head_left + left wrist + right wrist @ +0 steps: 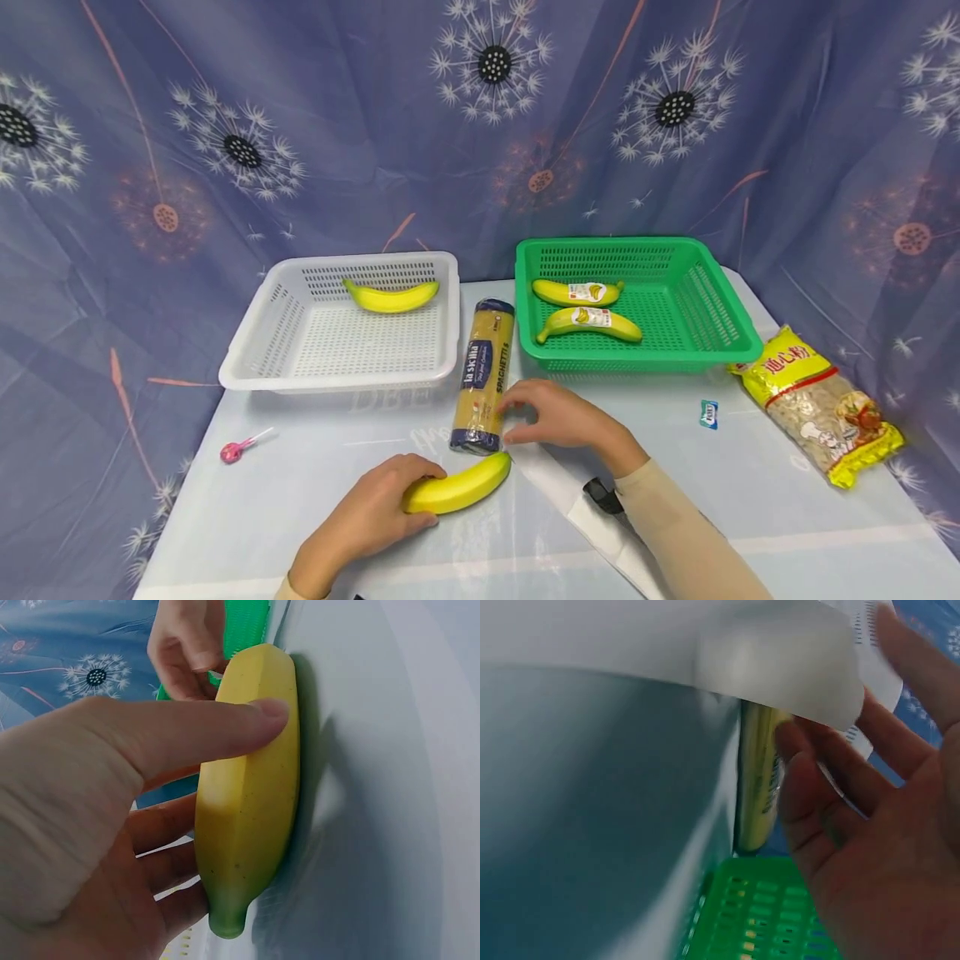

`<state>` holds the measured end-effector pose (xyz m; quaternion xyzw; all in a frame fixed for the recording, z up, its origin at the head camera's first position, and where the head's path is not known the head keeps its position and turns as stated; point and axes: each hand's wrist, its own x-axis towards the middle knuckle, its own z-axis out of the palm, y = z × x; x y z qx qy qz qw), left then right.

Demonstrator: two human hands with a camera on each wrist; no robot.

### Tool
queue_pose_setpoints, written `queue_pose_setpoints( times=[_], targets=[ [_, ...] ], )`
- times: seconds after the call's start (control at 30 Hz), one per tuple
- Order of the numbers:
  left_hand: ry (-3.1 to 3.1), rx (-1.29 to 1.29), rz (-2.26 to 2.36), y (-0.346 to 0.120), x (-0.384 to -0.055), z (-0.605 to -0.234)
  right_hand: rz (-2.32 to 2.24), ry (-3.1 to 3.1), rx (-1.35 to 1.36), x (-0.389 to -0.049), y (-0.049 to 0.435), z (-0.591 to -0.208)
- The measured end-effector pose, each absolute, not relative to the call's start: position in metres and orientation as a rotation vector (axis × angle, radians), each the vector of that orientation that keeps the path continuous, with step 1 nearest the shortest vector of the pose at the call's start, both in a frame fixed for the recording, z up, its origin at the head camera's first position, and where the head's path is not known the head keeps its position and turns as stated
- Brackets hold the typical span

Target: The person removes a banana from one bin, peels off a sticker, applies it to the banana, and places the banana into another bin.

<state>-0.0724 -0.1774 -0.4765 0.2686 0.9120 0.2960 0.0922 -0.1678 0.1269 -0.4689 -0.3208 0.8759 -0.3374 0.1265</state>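
Note:
A yellow toy-like banana (459, 487) lies on the table at the front middle, and my left hand (375, 508) grips its left end. In the left wrist view the thumb (266, 724) lies across the banana (244, 795), with fingers behind it. My right hand (558, 417) is beside the lower right edge of a spaghetti pack (483, 375), fingers bent loosely at the wrapper. The right wrist view shows the hand (885, 840) with parted fingers near the pack (757, 787); a blurred white sheet (795, 667) covers part of that view.
A white basket (247, 354) with one banana (393, 298) stands back left. A green basket (712, 354) holds two labelled bananas (592, 323). A yellow food bag (821, 404), a small green packet (708, 414), a pink lollipop (232, 452) and a white strip (555, 483) lie around.

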Motion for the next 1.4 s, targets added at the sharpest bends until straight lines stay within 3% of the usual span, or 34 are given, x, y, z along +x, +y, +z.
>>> queue_pose_setpoints(
  times=[0.23, 0.47, 0.73, 0.97, 1.07, 1.23, 1.4],
  targets=[
    [2.715, 0.848, 0.976, -0.172, -0.074, -0.481, -0.839, 2.683, -0.97, -0.161, 0.132, -0.465],
    [2.741, 0.878, 1.018, -0.167, -0.075, -0.484, -1.305, 2.647, -0.984, -0.154, 0.139, -0.425],
    [2.722, 0.848, 1.02, -0.168, -0.074, -0.486, -2.06, 2.15, -1.288, -0.128, 0.145, -0.363],
    [2.709, 0.83, 1.028, -0.166, -0.073, -0.486, -2.427, 1.488, -1.607, -0.121, 0.162, -0.378],
    [2.71, 0.825, 1.021, -0.165, -0.073, -0.486, -2.364, 1.68, -1.408, -0.114, 0.177, -0.402],
    [2.716, 0.833, 1.014, -0.164, -0.074, -0.487, -1.864, 2.356, -0.793, -0.1, 0.21, -0.447],
    [2.731, 0.831, 1.0, -0.165, -0.075, -0.487, -1.615, 2.484, -0.573, -0.086, 0.234, -0.472]
  ],
)
